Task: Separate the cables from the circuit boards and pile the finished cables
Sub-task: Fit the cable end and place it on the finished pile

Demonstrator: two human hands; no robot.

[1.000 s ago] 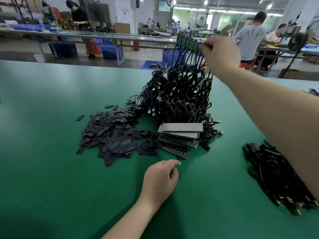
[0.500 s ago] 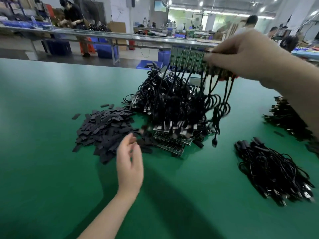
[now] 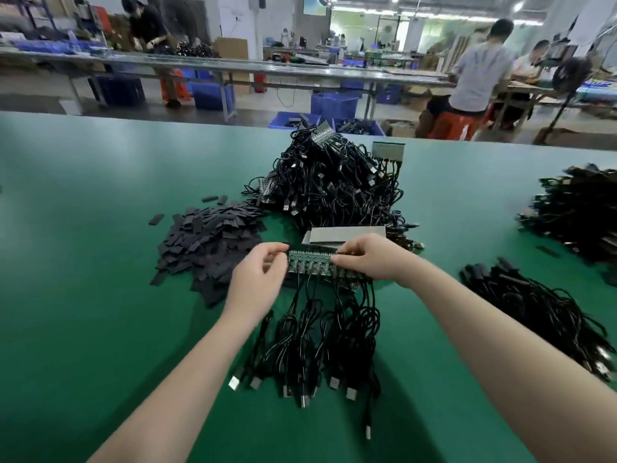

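Note:
A green circuit board strip (image 3: pixel 309 261) hangs low over the green table (image 3: pixel 83 295), held at both ends. My left hand (image 3: pixel 258 279) pinches its left end and my right hand (image 3: pixel 369 259) grips its right end. Several black cables (image 3: pixel 314 345) with USB plugs trail from the board toward me and lie on the table. Behind it sit a stack of bare boards (image 3: pixel 345 234) and a large heap of cabled boards (image 3: pixel 330 185). A pile of loose black cables (image 3: pixel 534 305) lies at the right.
A spread of small black flat pieces (image 3: pixel 210 242) lies to the left of my hands. Another dark cable heap (image 3: pixel 577 208) sits at the far right. Beyond the table's far edge are blue bins (image 3: pixel 290 120), workbenches and people working.
My right hand brought the cabled board down from high over the heap to just above the table in front of me. My left hand rose from the table and took its left end.

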